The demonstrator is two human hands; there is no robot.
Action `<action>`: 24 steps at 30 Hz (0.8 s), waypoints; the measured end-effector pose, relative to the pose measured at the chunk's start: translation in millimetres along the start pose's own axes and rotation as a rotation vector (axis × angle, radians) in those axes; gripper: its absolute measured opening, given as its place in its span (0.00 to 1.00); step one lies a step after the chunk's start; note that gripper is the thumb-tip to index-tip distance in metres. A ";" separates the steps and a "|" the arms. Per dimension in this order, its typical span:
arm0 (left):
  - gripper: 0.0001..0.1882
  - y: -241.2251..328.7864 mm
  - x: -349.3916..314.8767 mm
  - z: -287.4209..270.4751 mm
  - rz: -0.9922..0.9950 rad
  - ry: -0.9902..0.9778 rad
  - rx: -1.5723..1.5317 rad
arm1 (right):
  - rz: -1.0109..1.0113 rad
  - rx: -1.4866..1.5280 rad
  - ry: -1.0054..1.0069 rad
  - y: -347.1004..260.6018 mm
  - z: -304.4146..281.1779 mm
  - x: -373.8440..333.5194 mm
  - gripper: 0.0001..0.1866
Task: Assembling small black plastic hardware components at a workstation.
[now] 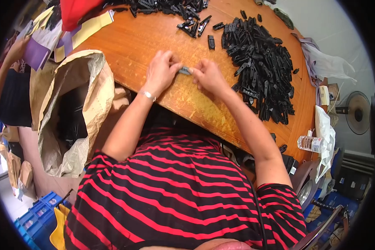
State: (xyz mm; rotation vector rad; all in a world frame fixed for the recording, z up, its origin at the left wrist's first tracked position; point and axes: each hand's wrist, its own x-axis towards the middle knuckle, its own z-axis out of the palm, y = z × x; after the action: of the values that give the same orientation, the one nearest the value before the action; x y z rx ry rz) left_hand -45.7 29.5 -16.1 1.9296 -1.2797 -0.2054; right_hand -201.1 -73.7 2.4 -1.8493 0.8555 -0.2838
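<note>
Over the near part of the wooden table (125, 62), both my hands meet at a small dark grey plastic piece (184, 71). My left hand (162, 71) pinches its left end between thumb and fingers. The fingers of my right hand (208, 77) are closed on its right end. Its exact kind is too small to make out. To the right of my right hand lies a big heap of narrow black plastic pieces (262, 66). A single black piece (211, 42) lies apart on the table, beyond my hands.
More black pieces (191, 27) lie at the far side. An open brown paper sack (99, 89) with dark contents stands at my left. Another person's arm (6, 68) is at the far left beside purple-and-yellow paper (87, 35). A clear bottle (309, 143) lies at the right edge.
</note>
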 end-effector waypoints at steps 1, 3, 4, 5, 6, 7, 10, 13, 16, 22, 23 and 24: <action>0.09 -0.7 -8.8 -0.3 0.016 0.011 0.000 | -0.041 -0.004 0.021 -4.0 2.5 -12.8 0.12; 0.08 0.4 -24.3 -3.3 -0.193 -0.105 -0.563 | -0.094 -0.011 0.054 -10.2 7.3 -33.4 0.11; 0.08 6.4 -30.6 -8.7 -0.175 -0.109 -0.567 | -0.189 -0.019 0.060 -11.1 7.8 -42.8 0.10; 0.08 13.4 -36.4 -18.5 -0.221 -0.221 -0.668 | -0.287 -0.027 0.059 -12.6 8.1 -48.7 0.09; 0.08 21.4 -42.8 -28.7 -0.270 -0.333 -0.767 | -0.295 -0.030 0.065 -15.9 6.7 -53.6 0.09; 0.07 29.9 -49.2 -39.3 -0.257 -0.294 -0.674 | -0.303 0.066 -0.015 -22.0 4.6 -57.4 0.08; 0.05 65.6 -71.2 -82.6 -0.035 -0.051 -0.402 | -0.313 0.190 -0.178 -35.3 -6.3 -59.1 0.09; 0.05 93.2 -81.9 -151.3 0.314 0.276 -0.080 | -0.264 0.199 -0.197 -33.2 -22.5 -43.9 0.11; 0.05 84.8 -86.3 -213.0 0.210 0.564 0.270 | -0.353 -0.179 0.137 -11.6 -40.3 0.4 0.11; 0.11 86.8 -96.9 -215.3 0.171 0.446 0.726 | -0.255 -0.727 0.437 -5.2 -55.3 72.5 0.16; 0.09 97.3 -90.1 -193.5 0.265 0.464 0.467 | -0.162 -0.755 0.407 -6.1 -55.1 80.8 0.16; 0.09 108.5 -84.8 -170.9 0.385 0.422 0.348 | -0.162 -0.750 0.410 -7.4 -53.4 85.9 0.16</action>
State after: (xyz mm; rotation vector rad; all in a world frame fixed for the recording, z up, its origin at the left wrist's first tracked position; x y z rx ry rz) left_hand -72.9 170.8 149.6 1.8231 -1.4210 0.6235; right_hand -165.6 -167.7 16.4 -2.6194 1.2008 -0.5034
